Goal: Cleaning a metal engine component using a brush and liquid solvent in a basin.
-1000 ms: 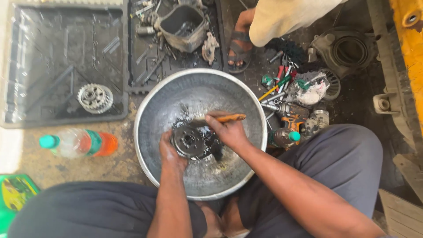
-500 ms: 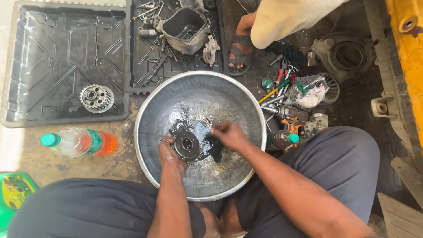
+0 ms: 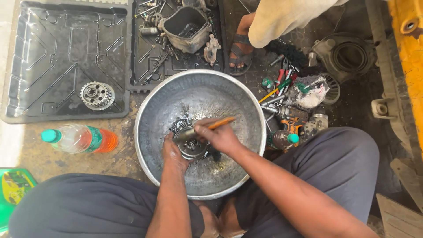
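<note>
A large metal basin [image 3: 154,110] sits on the ground between my knees. Inside it, my left hand [image 3: 172,152] grips a round, greasy metal engine part [image 3: 192,147] from its left side. My right hand [image 3: 218,136] holds a brush with an orange handle [image 3: 221,123] over the part; the handle points up and right, and the bristle end is hidden behind my hand. Dark oily liquid lies in the basin's bottom.
Two black plastic trays lie beyond the basin: the left tray [image 3: 44,53] holds a round gear [image 3: 97,95], the right one an engine casing [image 3: 187,26] and small parts. A plastic bottle [image 3: 79,139] lies left. Tools [image 3: 286,94] pile up right. Another person's sandalled foot [image 3: 240,48] stands behind.
My right hand has kept moving the brush over the part: the handle showed, dropped out of sight half a second ago, and shows again now. My left hand stays on the part.
</note>
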